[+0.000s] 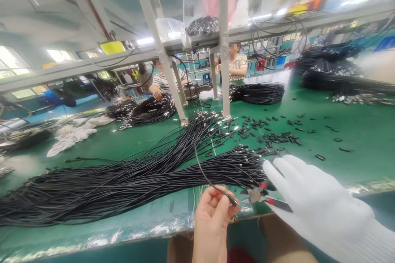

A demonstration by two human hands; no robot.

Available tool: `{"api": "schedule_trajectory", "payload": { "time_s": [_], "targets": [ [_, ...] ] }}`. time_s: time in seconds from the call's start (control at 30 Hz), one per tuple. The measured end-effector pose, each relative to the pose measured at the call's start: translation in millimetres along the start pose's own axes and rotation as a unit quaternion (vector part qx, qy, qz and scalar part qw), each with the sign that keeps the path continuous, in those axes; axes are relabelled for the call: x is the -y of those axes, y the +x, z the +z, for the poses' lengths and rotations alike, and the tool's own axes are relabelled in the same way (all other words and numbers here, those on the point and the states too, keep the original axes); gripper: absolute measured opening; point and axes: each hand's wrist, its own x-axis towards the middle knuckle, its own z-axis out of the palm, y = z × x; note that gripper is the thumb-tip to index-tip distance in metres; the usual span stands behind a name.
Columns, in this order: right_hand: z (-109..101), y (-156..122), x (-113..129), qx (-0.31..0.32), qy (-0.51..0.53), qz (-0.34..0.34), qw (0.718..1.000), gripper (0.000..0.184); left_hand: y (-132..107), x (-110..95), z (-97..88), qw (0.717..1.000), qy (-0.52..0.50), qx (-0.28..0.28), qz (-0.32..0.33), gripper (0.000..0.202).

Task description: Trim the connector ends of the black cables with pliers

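Near the table's front edge, my bare left hand [213, 215] pinches a thin black cable [201, 166] close to its connector end, between thumb and fingers. From there the cable curves up over the pile. In a white glove, my right hand [321, 203] grips wire cutters [255, 194] with black and red handles. Their jaws point at the connector end, a small gap away as far as I can see. Right behind both hands lies a large bundle of black cables [148, 181], its connector ends toward the right.
Small black plastic pieces [282, 139] are scattered over the green table [308, 164]. Metal posts [224, 49] rise from it to a shelf. Coiled cables [259, 92] and more bundles [354, 82] lie farther back. Across the table, a person's hand [158, 93] touches a coil; another person sits beyond.
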Motion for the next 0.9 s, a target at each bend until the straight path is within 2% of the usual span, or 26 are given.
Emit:
{"api": "schedule_trajectory", "payload": {
  "time_s": [0.1, 0.4, 0.57, 0.7, 0.77, 0.9],
  "targets": [
    [-3, 3, 2, 0.002, -0.010, -0.036, 0.999, 0.040, -1, 1, -2.8, 1.000, 0.003, 0.010, -0.010, 0.040],
    [-6, 15, 5, -0.033, -0.005, -0.065, 0.997, 0.047, -2, -4, -7.1, 0.996, 0.027, 0.062, -0.054, 0.040],
    [2, 13, -1, -0.005, -0.002, -0.105, 0.994, 0.048, 0, -3, -13.0, 0.991, 0.065, 0.094, -0.069, 0.040],
    [5, 14, -1, 0.029, -0.044, -0.128, 0.990, 0.079, 1, -3, -15.9, 0.990, 0.080, 0.089, -0.071, 0.041],
    [3, 16, 0, 0.037, -0.060, -0.136, 0.988, 0.088, 1, -4, -16.9, 0.989, 0.089, 0.092, -0.077, 0.041],
    [-1, 20, 2, 0.058, -0.082, -0.141, 0.985, 0.073, 0, -7, -18.9, 0.987, 0.098, 0.098, -0.085, 0.040]
  ]
}}
